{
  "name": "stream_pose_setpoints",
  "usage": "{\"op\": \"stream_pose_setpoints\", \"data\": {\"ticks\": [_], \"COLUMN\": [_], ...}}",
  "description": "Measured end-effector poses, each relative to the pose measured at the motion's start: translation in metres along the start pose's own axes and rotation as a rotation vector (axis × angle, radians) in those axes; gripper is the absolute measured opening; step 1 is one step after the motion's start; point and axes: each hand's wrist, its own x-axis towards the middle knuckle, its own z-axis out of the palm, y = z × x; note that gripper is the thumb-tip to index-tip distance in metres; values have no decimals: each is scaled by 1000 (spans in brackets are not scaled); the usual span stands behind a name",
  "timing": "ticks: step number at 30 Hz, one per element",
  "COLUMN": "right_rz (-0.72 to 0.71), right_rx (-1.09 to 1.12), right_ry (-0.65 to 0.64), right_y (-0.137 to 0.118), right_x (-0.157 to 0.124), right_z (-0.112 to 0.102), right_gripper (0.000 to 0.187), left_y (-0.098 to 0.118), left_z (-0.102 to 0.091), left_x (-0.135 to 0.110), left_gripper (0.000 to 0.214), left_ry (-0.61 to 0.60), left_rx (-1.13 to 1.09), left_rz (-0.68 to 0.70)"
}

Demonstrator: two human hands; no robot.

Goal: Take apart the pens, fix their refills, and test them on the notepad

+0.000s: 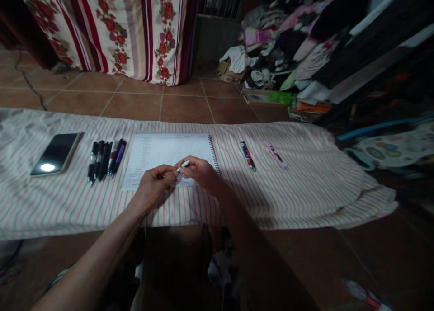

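Above the lower part of a spiral notebook (pixel 162 146), my two hands meet. My right hand (pixel 200 171) is closed around a slim white pen (pixel 185 164), its narrow end pointing left. My left hand (pixel 158 177) is pinched at that narrow end; whatever sits between its fingertips is too small to make out. Printed text and a faint grid show on the notebook page. A row of several dark, silver and purple pens (pixel 105 159) lies left of the notebook. To the right lie a dark blue and red pen (pixel 248 157) and a pink pen (pixel 275 155).
A phone (pixel 56 155) with a bright reflection lies at the left on the striped cloth (pixel 305 180) covering the table. Beyond are a tiled floor (pixel 135 98), a floral curtain (pixel 132 30) and a heap of clothes (pixel 271 44). A cable (pixel 30 82) runs along the floor.
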Motion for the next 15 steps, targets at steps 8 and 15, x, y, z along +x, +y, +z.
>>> {"op": "stream_pose_setpoints", "data": {"ticks": [8,15], "right_rz": [34,10], "right_rx": [122,65], "right_ry": [-27,109], "right_y": [-3,-7], "right_x": [-1,-1], "right_z": [-1,-3], "right_gripper": [46,34], "left_y": [-4,-1], "left_z": [-2,-2], "left_x": [3,2], "left_gripper": [14,15], "left_ry": [83,105], "left_rx": [3,-4], "left_rz": [20,18]}}
